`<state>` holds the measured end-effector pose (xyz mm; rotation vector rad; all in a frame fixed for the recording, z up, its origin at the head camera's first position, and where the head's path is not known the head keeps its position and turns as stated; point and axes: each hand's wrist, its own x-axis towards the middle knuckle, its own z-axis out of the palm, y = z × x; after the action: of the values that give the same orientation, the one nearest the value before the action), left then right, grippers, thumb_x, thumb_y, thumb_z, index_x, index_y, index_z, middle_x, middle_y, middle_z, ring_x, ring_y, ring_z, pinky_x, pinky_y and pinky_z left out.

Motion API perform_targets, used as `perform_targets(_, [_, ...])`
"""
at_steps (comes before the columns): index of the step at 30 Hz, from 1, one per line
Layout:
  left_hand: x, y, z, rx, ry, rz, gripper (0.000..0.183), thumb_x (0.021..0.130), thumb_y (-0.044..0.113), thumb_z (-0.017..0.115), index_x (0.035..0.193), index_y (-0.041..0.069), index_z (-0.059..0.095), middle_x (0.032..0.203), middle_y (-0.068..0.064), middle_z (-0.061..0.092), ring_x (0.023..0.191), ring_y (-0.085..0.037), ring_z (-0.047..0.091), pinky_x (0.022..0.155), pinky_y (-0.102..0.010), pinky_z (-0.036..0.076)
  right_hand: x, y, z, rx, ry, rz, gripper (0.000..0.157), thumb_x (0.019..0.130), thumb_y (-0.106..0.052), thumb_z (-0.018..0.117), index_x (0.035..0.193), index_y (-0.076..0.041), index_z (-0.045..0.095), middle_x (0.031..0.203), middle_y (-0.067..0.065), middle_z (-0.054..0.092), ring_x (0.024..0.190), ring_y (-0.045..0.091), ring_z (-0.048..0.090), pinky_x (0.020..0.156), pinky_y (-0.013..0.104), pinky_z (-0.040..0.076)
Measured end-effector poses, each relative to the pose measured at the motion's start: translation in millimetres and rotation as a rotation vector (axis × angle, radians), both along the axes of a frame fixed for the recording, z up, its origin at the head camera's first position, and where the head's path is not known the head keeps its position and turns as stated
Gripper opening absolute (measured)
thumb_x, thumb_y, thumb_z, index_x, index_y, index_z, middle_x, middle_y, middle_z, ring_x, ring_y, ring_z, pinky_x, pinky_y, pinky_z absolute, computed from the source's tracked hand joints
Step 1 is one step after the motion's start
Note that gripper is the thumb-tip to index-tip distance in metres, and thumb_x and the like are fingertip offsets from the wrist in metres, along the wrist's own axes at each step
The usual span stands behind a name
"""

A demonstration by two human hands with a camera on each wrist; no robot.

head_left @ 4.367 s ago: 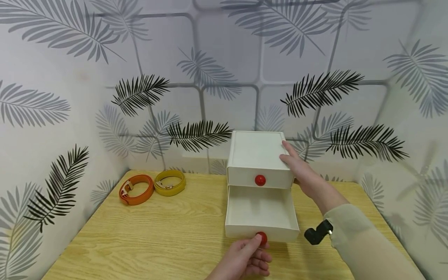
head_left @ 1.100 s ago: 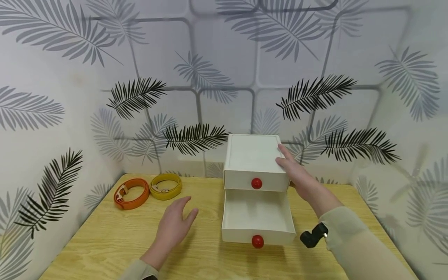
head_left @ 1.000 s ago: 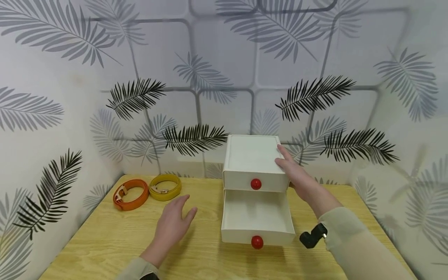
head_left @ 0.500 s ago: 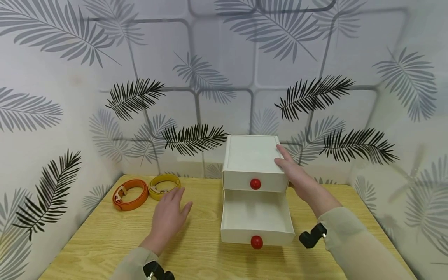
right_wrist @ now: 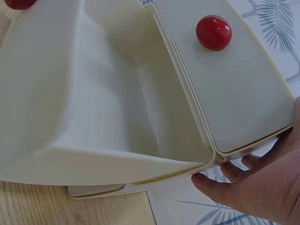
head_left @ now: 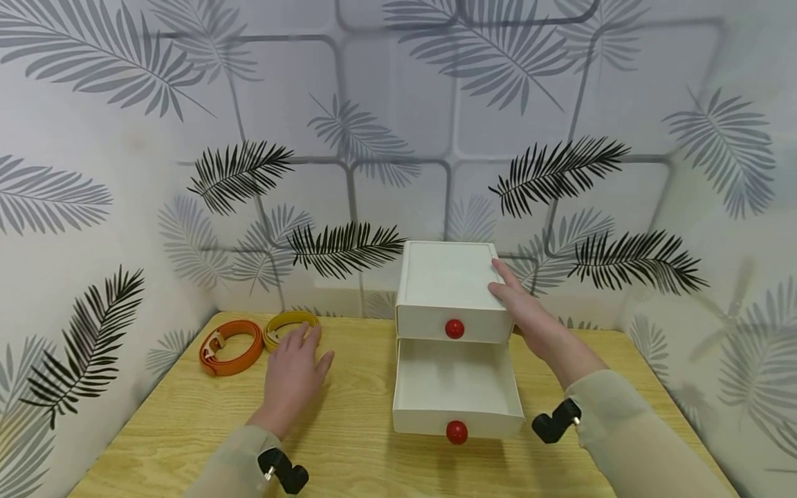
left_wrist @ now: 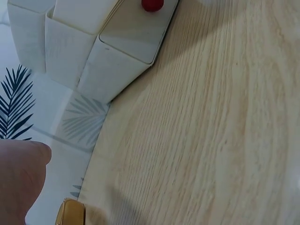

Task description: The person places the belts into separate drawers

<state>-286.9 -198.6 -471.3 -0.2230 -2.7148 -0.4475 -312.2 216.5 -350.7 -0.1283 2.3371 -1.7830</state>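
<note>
A white cabinet [head_left: 450, 273] of stacked drawers with red knobs stands right of centre on the table. One drawer [head_left: 457, 387] is pulled out, and its inside holds nothing. My right hand [head_left: 535, 318] rests against the cabinet's right side, fingertips along the top edge in the head view. In the right wrist view its fingers [right_wrist: 211, 187] touch the side wall beside the open drawer. My left hand [head_left: 291, 380] reaches over the near rim of a coiled yellow belt [head_left: 292, 317], fingers extended. Whether the fingertips touch the belt cannot be told.
A coiled orange belt [head_left: 232, 348] with a metal buckle lies just left of the yellow one. The wooden table [head_left: 355, 443] meets leaf-patterned walls at the back and sides. The pulled-out drawer juts toward me, with a red knob [head_left: 456, 432] on its front.
My left hand has let go of the lower red knob and moved left, then forward over the yellow belt. My right hand stays on the cabinet, and the drawer stays out.
</note>
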Motion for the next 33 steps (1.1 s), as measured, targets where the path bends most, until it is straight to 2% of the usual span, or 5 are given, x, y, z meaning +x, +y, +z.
perform_targets(4, [-2.9,-3,-0.1,-0.017,0.005,0.01,0.062,0.11,0.033,0.073,0.16,0.001,0.053,0.166,-0.028,0.046,0.15,-0.053,0.044,0.116,-0.075,0.041,-0.6,0,-1.9,0.0,0.0,0.005,0.071,0.12,-0.039,0.035,0.176,-0.042,-0.009,0.183,0.006,-0.02,0.168,0.043,-0.007,0.128,0.077,0.012])
perform_targets(13, [-11.3,-10,-0.5,-0.046,-0.039,0.046,0.065,0.111,0.034,0.07,0.163,0.002,0.049,0.168,-0.028,0.044,0.152,-0.053,0.04,0.119,-0.075,0.037,0.2,0,-3.4,-0.001,0.001,0.007,0.071,0.12,-0.039,0.034,0.176,-0.042,-0.01,0.183,0.006,-0.02,0.167,0.044,-0.006,0.127,0.078,0.013])
perform_targets(21, [-16.8,-15,-3.0,-0.018,-0.065,0.056,0.064,0.111,0.033,0.069,0.163,0.002,0.048,0.168,-0.028,0.042,0.154,-0.055,0.037,0.12,-0.077,0.034,1.7,-1,-1.8,-0.003,0.007,0.008,0.071,0.12,-0.039,0.035,0.176,-0.042,-0.009,0.183,0.005,-0.02,0.168,0.043,-0.006,0.127,0.078,0.013])
perform_targets(33, [-27.9,-20,-4.1,-0.029,-0.12,0.09,0.067,0.112,0.035,0.067,0.165,0.001,0.045,0.169,-0.028,0.041,0.155,-0.054,0.034,0.12,-0.078,0.032,1.5,-1,-0.8,0.005,0.006,-0.001,0.071,0.12,-0.041,0.035,0.176,-0.042,-0.008,0.184,0.005,-0.018,0.168,0.042,-0.006,0.128,0.076,0.013])
